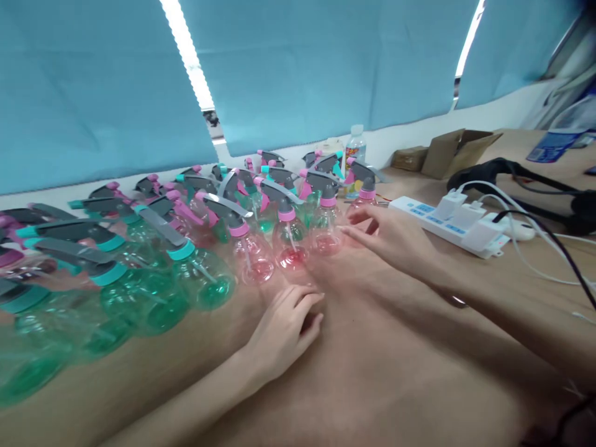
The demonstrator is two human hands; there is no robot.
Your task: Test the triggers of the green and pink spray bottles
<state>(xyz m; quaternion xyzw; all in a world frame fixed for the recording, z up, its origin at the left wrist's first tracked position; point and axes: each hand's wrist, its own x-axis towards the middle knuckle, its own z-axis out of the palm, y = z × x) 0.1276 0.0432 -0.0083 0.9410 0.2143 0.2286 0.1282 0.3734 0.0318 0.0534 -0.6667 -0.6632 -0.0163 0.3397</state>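
My left hand rests on the table with loosely bent fingers apart and nothing in them. It lies just in front of a pink spray bottle and another pink spray bottle. Farther right, my right hand has its thumb and fingers spread beside a pink spray bottle. Behind its fingers stands the rightmost pink spray bottle, its lower body partly hidden; whether they touch it I cannot tell. Each bottle has a grey trigger head and a coloured collar.
Several green spray bottles crowd the left side, with more bottles behind. A white power strip with chargers and cables lies at the right. Beyond are an open cardboard box, a black strap-like item and a labelled clear bottle.
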